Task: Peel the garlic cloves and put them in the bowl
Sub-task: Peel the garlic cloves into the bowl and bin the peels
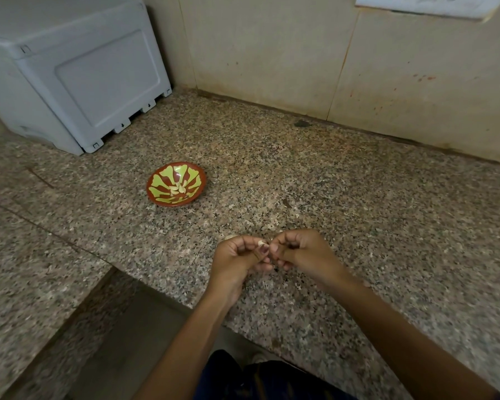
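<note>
A small red bowl (159,197) with a yellow-green petal pattern stands on the speckled granite counter, left of centre. Several pale peeled garlic cloves (179,188) lie at its bottom. Nearer to me, my left hand (237,264) and my right hand (300,252) meet above the counter, fingers curled. Between their fingertips they pinch one small garlic clove (261,243), of which only a pale tip shows. The bowl sits well up and to the left of both hands.
A grey plastic appliance (78,70) stands at the back left against the tiled wall (272,53). The granite counter (358,197) turns a corner at the left, with a lower gap (133,327) below its front edge. Small skin flakes lie near my hands.
</note>
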